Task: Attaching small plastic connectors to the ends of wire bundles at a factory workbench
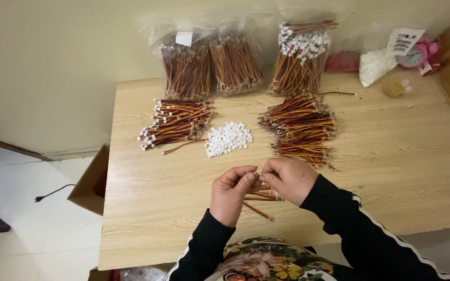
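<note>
Both hands meet over the wooden table [391, 171]: left hand [231, 191] and right hand [289, 178] pinch a short wire lead [259, 195] between fingertips. White connectors [228, 138] lie just beyond, between two wire piles.

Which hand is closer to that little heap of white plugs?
Left. The left hand sits just below the white plugs; the right hand is farther off, below and to their right.
</note>
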